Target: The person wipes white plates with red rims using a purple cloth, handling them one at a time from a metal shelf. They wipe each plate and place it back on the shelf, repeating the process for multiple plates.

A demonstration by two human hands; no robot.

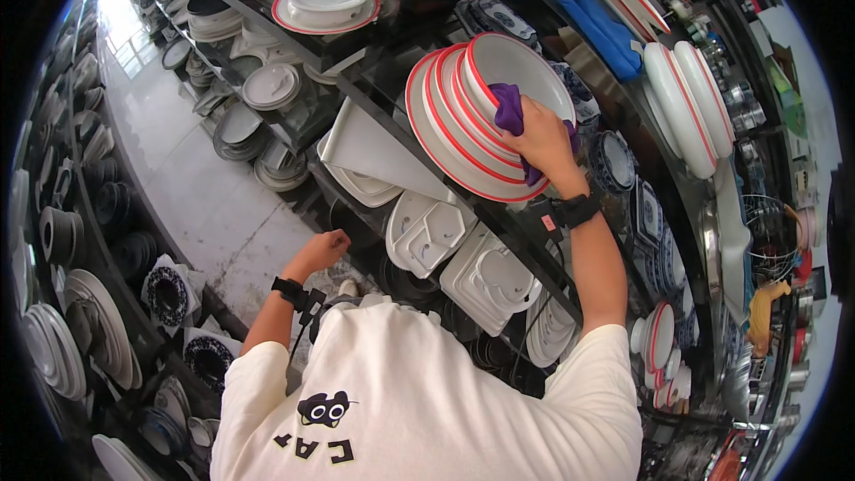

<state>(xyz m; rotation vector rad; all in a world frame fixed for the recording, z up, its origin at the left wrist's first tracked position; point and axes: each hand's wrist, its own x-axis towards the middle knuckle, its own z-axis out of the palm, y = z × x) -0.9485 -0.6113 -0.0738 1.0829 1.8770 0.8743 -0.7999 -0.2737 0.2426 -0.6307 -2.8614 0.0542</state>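
My right hand grips a purple cloth and presses it against a stack of white dishes with red rims on a dark shelf. The topmost dish is deep and bowl-like, and its inside faces up. Part of the cloth is covered by my fingers. Lower down, over the aisle, hangs my left hand, its fingers curled with nothing visible in them. Closest to it are white divided plates on the shelf below.
A folded blue cloth lies beyond the dishes, near white red-banded bowls. Blue-patterned dishes sit right of my wrist. White rectangular trays lie under the dark shelf edge. Across the tiled floor stand more crockery shelves.
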